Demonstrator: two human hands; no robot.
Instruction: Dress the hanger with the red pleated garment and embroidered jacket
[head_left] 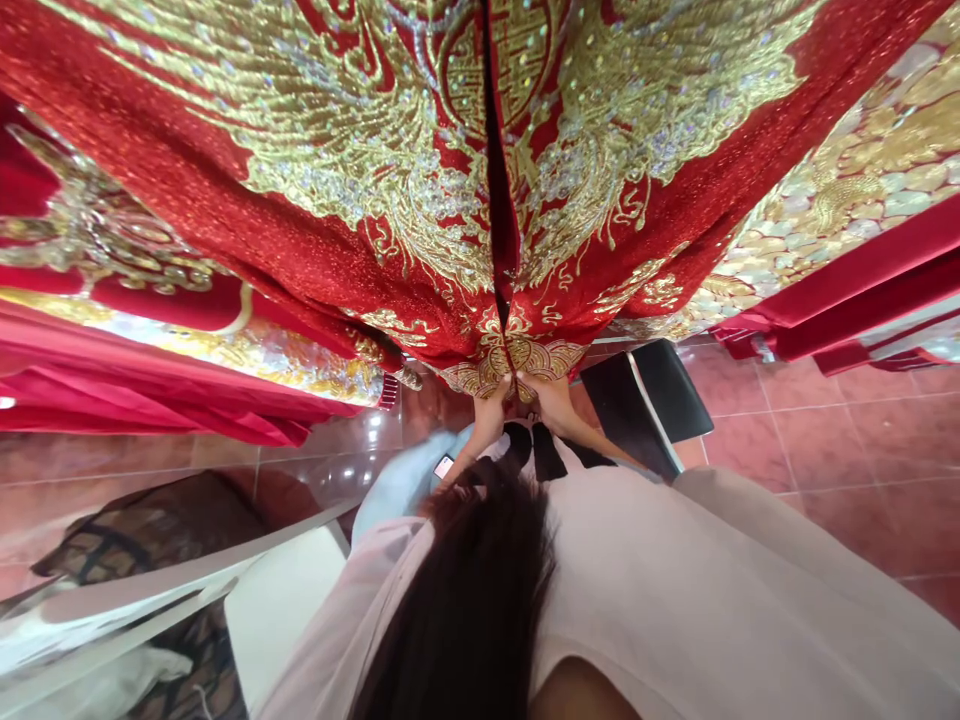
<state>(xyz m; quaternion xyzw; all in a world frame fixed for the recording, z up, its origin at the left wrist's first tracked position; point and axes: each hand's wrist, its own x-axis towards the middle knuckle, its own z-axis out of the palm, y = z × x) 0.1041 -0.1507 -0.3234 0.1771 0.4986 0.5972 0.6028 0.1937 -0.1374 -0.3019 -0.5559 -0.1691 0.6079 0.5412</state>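
A red robe (300,270) with heavy gold and silver beaded embroidery hangs in front of me. Its front opening runs down the middle as a dark slit that narrows toward the hem. At the bottom, my left hand (491,413) pinches the hem just left of the opening. Across the slit, my right hand (547,400) grips the other front edge, its thumb on the gold wave pattern. The two hands are close together, and the edges nearly meet between them. The fingers beneath the cloth are mostly hidden.
More red embroidered garments hang at left (300,350) and right (847,200). A black stool or box (671,390) stands on the tiled floor (817,440). White furniture (285,610) and a dark bag (161,525) are at lower left. A phone (443,466) lies near my lap.
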